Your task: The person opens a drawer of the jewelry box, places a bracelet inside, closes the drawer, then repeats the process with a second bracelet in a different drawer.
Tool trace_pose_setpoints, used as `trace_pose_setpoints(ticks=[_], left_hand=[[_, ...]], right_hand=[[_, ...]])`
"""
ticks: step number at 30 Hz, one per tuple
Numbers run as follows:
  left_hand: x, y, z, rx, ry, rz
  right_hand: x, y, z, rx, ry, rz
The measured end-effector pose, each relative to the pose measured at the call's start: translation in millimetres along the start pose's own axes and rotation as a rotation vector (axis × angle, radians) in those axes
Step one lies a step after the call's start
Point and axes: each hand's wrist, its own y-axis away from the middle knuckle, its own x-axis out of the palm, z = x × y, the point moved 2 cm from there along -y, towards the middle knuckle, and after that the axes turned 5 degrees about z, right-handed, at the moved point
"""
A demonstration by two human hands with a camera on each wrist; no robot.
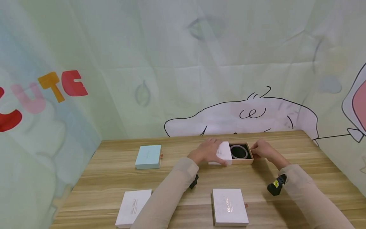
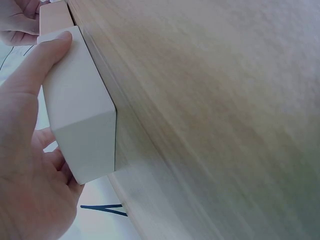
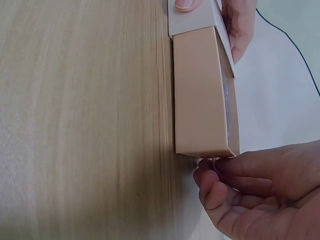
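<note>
At the back of the table lies a slide-out gift box, its peach-coloured drawer pulled partway out to the right of the white sleeve. A pale round bangle rests on black padding inside the drawer. My left hand grips the sleeve, thumb on the near side and fingers around the far side, as the left wrist view also shows. At the drawer's right end, my right hand pinches a small ribbon tab, mostly hidden between thumb and fingers.
A light blue box sits at the back left. Two more white boxes lie nearer, one front left partly behind my left sleeve, one front centre with a small tab on its right. A printed cloth hangs behind the table.
</note>
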Motion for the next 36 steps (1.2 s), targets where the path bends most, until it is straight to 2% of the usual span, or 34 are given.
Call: trace_pose_setpoints(ticks=[6,9,17,33,36], left_hand=[[1.2,-1.0,0.4,-0.004,0.004,0.004],[1.3,-1.4,0.2,-0.005,0.004,0.008],[-0.4,0.7,-1.6,-0.009,0.022,0.005],[-1.6,1.4,-2.4,-0.007,0.021,-0.009],[-1.7,1.8,-2.6,-0.006,0.020,-0.009]], right_hand=[[0.2,1.3,-2.3,-0.047,-0.027,0.010],[0.5,1.7,-2.7,-0.043,-0.043,0.012],[2.0,2.5,-2.2,-0.068,-0.023,0.012],[2.3,3.6,0.4,-0.074,0.012,0.016],[2.4,2.9,0.5,-0.054,0.016,0.022]])
